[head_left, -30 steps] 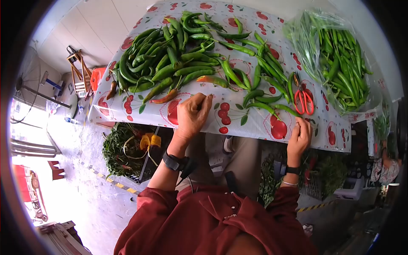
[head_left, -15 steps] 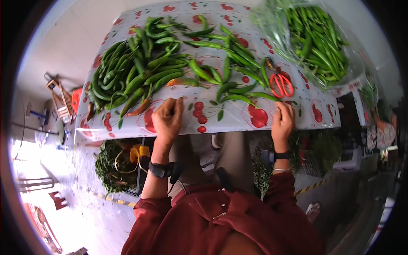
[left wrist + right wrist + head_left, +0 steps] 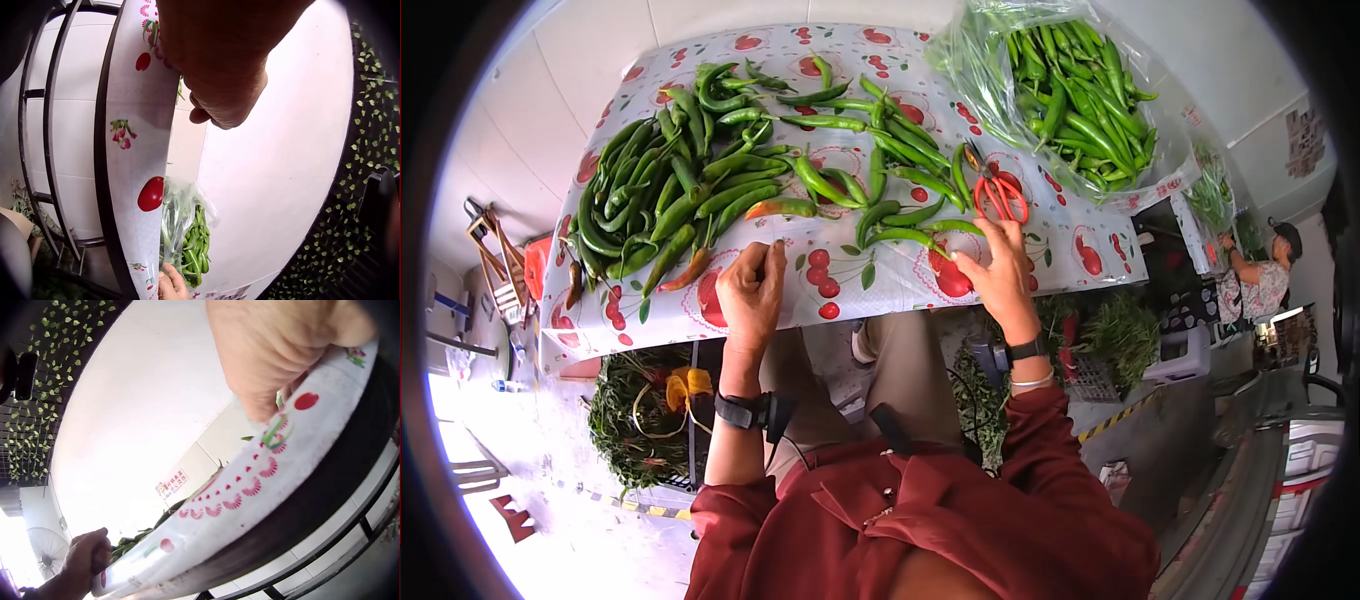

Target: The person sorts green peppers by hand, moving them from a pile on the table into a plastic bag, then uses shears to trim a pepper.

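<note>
My left hand (image 3: 750, 295) rests at the table's front edge, fingers curled, with nothing visible in it. Just beyond it lies a heap of dark green chili peppers (image 3: 640, 190), some turning orange-red, such as an orange chili pepper (image 3: 782, 208). My right hand (image 3: 1003, 275) reaches over the front edge, thumb and fingers apart, fingertips right at the near ends of two green chili peppers (image 3: 905, 236). Red-handled scissors (image 3: 1000, 197) lie just past those fingertips. In the right wrist view the fingertips are partly hidden behind the hand.
A clear plastic bag (image 3: 970, 75) filled with green chilies stands at the back right. Loose chilies spread across the middle of the patterned tablecloth (image 3: 850, 270). Under the table sits a crate of greens (image 3: 635, 425) at left. Another person (image 3: 1260, 280) is at far right.
My right hand has opened its thumb and fingers and moved forward onto the near chilies. The left hand stays curled at the edge. The head view has shifted to the right.
</note>
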Tool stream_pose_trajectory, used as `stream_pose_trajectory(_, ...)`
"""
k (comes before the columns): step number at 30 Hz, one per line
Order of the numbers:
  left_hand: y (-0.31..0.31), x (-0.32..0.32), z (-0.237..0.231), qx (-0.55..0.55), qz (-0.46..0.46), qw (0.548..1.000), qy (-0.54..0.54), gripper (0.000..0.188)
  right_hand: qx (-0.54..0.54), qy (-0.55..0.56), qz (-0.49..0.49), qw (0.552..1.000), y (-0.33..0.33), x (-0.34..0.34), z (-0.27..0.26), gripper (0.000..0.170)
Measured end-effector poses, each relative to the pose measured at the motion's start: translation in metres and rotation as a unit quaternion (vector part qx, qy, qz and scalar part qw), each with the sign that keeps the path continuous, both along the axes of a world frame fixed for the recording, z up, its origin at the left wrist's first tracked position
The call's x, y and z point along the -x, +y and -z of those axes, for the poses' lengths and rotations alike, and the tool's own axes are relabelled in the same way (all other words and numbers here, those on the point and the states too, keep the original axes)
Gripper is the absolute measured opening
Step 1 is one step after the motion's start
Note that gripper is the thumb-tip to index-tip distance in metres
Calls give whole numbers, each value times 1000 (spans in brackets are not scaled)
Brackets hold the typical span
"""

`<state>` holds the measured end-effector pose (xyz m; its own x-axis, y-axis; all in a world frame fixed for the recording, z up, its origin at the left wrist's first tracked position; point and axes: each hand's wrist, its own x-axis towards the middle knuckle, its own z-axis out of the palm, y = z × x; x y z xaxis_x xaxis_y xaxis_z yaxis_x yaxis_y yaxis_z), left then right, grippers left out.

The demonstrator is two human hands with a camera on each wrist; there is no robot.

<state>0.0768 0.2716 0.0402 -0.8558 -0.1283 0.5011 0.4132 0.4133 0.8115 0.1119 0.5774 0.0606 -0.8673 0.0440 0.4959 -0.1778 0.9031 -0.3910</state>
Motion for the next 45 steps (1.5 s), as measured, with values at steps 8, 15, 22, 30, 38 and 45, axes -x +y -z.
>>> stream_pose_trajectory(8,-1,0,0,2,1,1000,3,25,-21,-32,-113,993,-44,28,-6,28)
stream_pose_trajectory(15,-2,3,6,-6,-3,1000,11,26,-22,-46,-184,982,-61,71,-12,32)
stream_pose_trajectory(22,-4,0,3,16,2,1000,1,28,38,-72,-185,979,-66,73,-42,35)
stream_pose_trajectory(30,-4,-2,-2,34,-1,999,-13,28,11,-271,-167,948,-67,57,-38,24)
stream_pose_trajectory(38,-3,-1,-1,33,3,999,-4,29,41,-156,-193,968,-61,107,-24,21)
stream_pose_trajectory(45,-3,-3,-6,40,-5,999,12,27,27,-150,-35,988,-3,117,-49,30)
